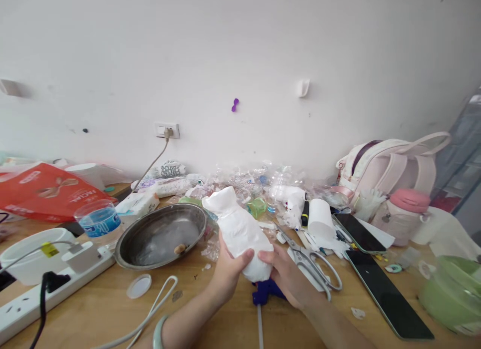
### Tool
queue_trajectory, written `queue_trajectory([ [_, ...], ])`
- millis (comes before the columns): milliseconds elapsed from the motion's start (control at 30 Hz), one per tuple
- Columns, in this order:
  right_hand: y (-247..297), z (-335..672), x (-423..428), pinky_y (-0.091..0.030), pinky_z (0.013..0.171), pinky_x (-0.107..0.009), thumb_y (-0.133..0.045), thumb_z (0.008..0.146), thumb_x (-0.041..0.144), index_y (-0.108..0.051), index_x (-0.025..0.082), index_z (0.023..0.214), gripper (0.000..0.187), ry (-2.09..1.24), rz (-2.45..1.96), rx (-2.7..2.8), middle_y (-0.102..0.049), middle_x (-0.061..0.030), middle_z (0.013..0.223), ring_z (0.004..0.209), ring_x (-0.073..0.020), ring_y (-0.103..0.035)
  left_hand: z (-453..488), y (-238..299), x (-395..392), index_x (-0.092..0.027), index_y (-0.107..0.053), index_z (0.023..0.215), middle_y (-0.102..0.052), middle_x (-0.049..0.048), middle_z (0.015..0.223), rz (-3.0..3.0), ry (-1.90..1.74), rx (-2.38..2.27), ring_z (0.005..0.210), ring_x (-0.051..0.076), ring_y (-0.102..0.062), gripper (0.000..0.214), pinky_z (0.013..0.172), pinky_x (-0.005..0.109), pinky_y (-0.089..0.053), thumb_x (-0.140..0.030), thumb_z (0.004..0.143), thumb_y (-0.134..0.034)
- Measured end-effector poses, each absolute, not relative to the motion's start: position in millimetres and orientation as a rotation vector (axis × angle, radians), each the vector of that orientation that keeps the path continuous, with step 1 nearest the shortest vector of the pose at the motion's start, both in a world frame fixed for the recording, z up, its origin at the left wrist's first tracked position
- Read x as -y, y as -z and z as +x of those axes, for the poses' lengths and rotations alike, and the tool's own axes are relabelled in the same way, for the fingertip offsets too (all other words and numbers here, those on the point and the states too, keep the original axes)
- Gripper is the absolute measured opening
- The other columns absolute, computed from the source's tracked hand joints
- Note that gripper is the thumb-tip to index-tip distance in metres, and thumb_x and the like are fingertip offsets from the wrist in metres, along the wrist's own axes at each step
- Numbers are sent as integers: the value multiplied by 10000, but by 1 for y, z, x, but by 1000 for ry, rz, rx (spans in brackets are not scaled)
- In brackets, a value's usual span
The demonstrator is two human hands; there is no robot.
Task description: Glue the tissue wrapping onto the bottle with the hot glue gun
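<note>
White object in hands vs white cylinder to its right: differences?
The white object is wrinkled, with a pinched neck; the white cylinder looks smooth and straight-sided.
The left hand and right hand hold the white object; neither touches the white cylinder.
Both are white.

I face a pale wall with a socket. Below me, a wooden bench sits in soft light.

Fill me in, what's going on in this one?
A person's left hand and right hand together hold a white bottle-shaped object above a cluttered wooden table, its narrower end pointing up and left. Below it is a blue item, partly hidden. A metal bowl stands to the left; scissors lie to the right.
</note>
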State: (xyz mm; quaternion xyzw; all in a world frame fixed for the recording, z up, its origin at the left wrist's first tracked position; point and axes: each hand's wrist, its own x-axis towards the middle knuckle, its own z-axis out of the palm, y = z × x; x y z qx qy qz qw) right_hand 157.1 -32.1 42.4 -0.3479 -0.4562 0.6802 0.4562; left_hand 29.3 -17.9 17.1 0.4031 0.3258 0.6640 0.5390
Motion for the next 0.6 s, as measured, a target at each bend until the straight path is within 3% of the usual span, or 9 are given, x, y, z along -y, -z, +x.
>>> queue_trajectory([
  [200, -41, 156, 30, -461, 723, -298, -761, 661, 424, -696, 179, 993, 418, -1707, -784, 1095, -725, -45, 902, 820, -206, -624, 29, -13, 14, -208, -360, 1316, -547, 145, 1255, 946, -1577, -818, 1109, 284, -561, 980, 988, 399, -425, -496, 504, -826],
  [400, -33, 163, 24, -487, 806, -343, -797, 640, 436, -679, 190, 1071, 511, -1527, -897, 1222, -726, -62, 1012, 945, -256, -640, 28, -9, 10, -191, -375, 1308, -559, 139, 1242, 929, -1523, -804, 1140, 287, -541, 952, 965, 376, -440, -474, 518, -825],
  [600, -27, 165, 23, -503, 756, -347, -669, 729, 598, -692, 164, 1010, 518, -1343, -1058, 1388, -731, -85, 966, 887, -267, -652, 29, -14, 12, -196, -400, 1309, -568, 132, 1237, 894, -1491, -804, 1148, 294, -538, 815, 973, 405, -438, -462, 628, -762],
])
